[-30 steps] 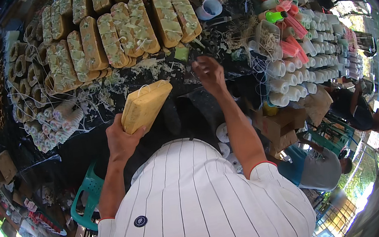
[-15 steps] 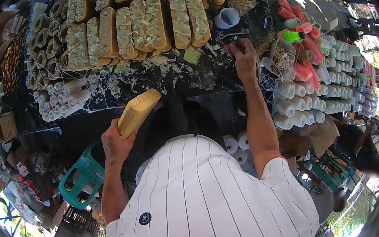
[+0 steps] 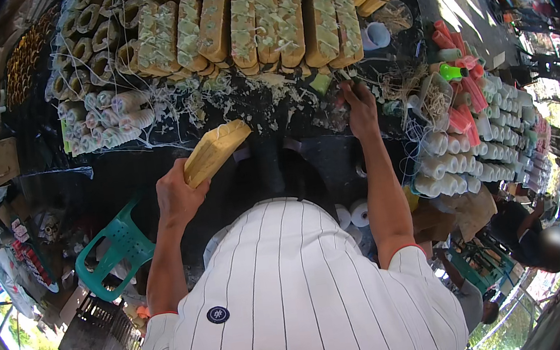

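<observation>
Yellow-tan block [image 3: 216,152] sits just left of frame centre, clamped in my left hand [image 3: 178,198]; against the earlier frame it points further right and lies flatter. My right hand [image 3: 360,108] has drifted lower, fingers curled at the dark table [image 3: 119,170] edge among loose string [image 3: 417,98]; I cannot tell whether it pinches anything. Stacked blocks [image 3: 261,20] fill the top.

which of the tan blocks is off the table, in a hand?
The tan block gripped by the left hand, raised and tilted over the dark table. All the others lie in a row at the table's far side.
</observation>
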Demonstrator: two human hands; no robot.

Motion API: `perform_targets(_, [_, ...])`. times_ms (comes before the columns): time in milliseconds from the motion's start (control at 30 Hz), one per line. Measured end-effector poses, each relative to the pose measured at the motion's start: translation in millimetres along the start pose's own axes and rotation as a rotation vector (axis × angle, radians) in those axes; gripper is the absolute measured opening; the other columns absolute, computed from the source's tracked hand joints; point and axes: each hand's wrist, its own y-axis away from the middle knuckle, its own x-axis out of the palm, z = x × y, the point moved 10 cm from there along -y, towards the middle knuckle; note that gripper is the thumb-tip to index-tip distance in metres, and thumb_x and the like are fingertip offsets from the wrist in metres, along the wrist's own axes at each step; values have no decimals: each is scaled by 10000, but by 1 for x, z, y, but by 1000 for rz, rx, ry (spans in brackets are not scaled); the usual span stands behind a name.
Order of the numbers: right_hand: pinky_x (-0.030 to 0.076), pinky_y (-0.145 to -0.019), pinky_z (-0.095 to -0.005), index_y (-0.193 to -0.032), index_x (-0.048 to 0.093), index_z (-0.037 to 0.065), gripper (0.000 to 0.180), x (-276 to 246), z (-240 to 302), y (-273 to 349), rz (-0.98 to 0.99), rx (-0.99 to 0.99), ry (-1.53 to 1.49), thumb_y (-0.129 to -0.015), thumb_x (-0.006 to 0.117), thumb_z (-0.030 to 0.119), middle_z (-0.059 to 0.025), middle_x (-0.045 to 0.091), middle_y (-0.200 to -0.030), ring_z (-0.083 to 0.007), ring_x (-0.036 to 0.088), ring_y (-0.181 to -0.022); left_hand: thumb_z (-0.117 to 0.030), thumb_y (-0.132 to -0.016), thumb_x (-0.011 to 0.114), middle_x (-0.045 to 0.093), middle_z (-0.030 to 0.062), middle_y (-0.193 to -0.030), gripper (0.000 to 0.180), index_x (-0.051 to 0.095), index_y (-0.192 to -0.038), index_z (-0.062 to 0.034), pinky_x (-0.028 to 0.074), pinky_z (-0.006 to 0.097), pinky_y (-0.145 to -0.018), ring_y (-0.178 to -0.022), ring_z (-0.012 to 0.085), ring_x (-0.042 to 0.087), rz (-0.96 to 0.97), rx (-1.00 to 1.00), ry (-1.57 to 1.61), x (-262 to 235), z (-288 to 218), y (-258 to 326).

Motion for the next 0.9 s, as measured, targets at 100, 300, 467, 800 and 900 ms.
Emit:
perform_targets(100, [482, -613, -325, -1087, 633, 35, 229, -16, -25, 36, -53, 155, 121, -1097, 601, 261, -27, 617, -811, -142, 596, -702, -175, -733, 881, 763, 209, -931, 426, 683, -1077, -20, 602, 444, -794, -875, 386, 764, 92, -11, -29, 1, 15, 25])
perform_targets(300, [484, -631, -307, -1085, 635, 26, 236, 39, 12, 37, 89, 182, 105, -1102, 554, 247, -23, 620, -782, -123, 600, -694, -179, -725, 878, 761, 201, -926, 441, 687, -1094, -33, 597, 444, -790, -852, 388, 754, 98, 68, -9, -1, 18, 7])
perform_targets(467, [498, -677, -331, -1075, 640, 0, 230, 119, 9, 59, 277, -51, 509, -1112, 511, 187, -51, 633, -794, -166, 612, -704, -185, -727, 877, 760, 193, -922, 435, 683, -1089, -43, 599, 444, -778, -850, 391, 751, 97, 103, -20, -7, 9, -7])
perform_targets(800, [520, -730, -365, -1093, 620, 5, 216, 67, -80, 18, 20, 373, 56, -1113, 554, 210, -52, 614, -850, -162, 610, -744, -205, -733, 878, 767, 190, -937, 450, 681, -1107, -51, 596, 455, -781, -867, 386, 757, 103, 91, -87, -3, 0, -23])
perform_targets(900, [530, -797, -398, -1178, 604, -8, 253, 51, -92, 17, 25, 374, 236, -1080, 613, 226, -76, 637, -923, -186, 641, -831, -211, -734, 880, 768, 196, -940, 456, 679, -1111, -51, 594, 461, -789, -878, 388, 756, 168, 73, -82, 4, -10, -23])
